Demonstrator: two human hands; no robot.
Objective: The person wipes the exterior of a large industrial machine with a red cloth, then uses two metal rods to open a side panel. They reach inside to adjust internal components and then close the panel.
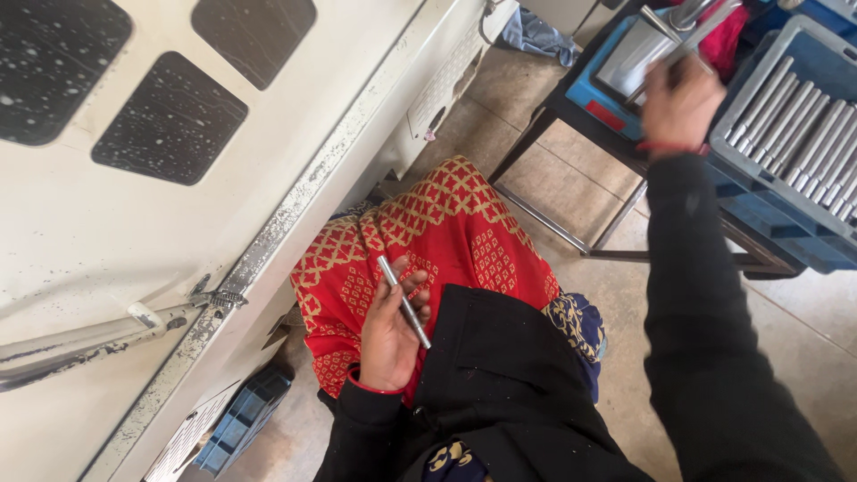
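The left hand (390, 335) rests palm-up in the lower middle of the frame, over the red patterned cloth (446, 232) on the person's lap. A thin metal rod (403, 301) lies diagonally across its fingers (412, 287), from the upper left near the fingertips to the lower right past the heel of the palm. The fingers curl only loosely around it and the thumb does not press it down, so the rod is cradled more than gripped. In my judgement that is the weak point: a tilt of the wrist or a shift of the knee could let the rod roll off the palm and drop to the tiled floor (553, 187), or slide under the white machine housing (178, 223) at the left.

The right hand (680, 105) is raised at the upper right of the frame, closed around 1 or more metal rods (692, 40) that stick up and to the right above the knuckles. The picture is blurred there, so I cannot tell how many it holds or how firmly. It hovers over a blue tray (777, 214) holding a grey rack of similar rods (803, 134) laid side by side. A careless move here could knock the neat row askew, or a rod could slip from the fist and fall between the tray and the dark metal stand (571, 228).
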